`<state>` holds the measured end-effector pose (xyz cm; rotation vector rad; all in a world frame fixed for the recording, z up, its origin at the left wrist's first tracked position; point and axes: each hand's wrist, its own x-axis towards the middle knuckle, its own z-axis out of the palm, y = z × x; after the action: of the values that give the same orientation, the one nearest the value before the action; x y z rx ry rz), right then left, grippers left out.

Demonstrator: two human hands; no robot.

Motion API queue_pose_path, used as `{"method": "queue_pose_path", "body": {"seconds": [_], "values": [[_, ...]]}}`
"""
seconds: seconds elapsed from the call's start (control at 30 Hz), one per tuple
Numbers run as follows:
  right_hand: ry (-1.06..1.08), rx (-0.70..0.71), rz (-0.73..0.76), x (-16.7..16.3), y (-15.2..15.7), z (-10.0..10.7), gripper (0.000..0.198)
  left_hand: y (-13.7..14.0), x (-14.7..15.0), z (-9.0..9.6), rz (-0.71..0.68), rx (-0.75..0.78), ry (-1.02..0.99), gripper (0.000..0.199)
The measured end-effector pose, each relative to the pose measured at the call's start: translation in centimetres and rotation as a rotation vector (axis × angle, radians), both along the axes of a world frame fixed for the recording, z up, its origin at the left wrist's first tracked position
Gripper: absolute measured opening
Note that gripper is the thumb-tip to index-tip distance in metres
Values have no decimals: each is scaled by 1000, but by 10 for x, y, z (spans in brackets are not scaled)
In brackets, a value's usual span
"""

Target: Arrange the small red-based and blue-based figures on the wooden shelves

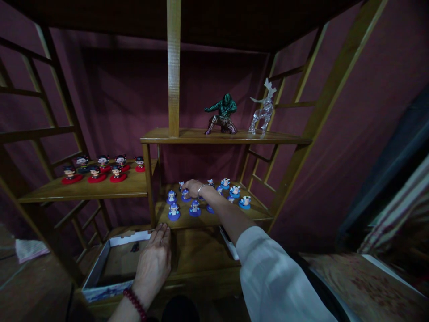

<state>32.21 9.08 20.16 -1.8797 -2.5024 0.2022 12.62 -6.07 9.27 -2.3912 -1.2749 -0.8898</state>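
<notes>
My right hand (193,188) reaches onto the lower right shelf (209,220), its fingers closed at the head of a small purple figurine (186,194) that stands on a round base. Just in front are two similar figurines, a purple one (174,211) and another purple one (195,208); my forearm partly covers others. To the right stand several white-and-blue figurines (244,202) on blue bases. My left hand (157,250) lies with fingers stretched out, the tips against the shelf's front left corner, empty as far as I can see.
A shallow open box (110,286) sits at lower left with a small dark item (135,247) inside. Several red-based figurines (97,175) stand on the left shelf (83,191). Above are a green kneeling statue (225,112) and a clear deer figure (264,109). A wooden post (173,67) rises nearby.
</notes>
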Motion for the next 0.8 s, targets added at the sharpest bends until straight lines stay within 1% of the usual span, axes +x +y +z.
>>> {"method": "queue_pose_path", "body": {"seconds": [0.17,0.3,0.43,0.57,0.7,0.8], "values": [[-13,15,-7,-1,-2,2,40,-1,-1,2,6,-29,15,44],[-22,37,-5,-1,-3,2,38,-1,-1,0,15,-44,4,47],[-26,49,-2,-1,-4,2,37,-1,-1,-2,8,-33,8,46],[-20,32,-11,-2,-5,2,40,-1,-2,1,-2,-20,21,45],[26,37,-1,1,-10,7,48,-2,-2,3,2,-12,46,46],[83,88,-9,5,-16,14,42,-2,-2,3,-2,-16,49,44]]}}
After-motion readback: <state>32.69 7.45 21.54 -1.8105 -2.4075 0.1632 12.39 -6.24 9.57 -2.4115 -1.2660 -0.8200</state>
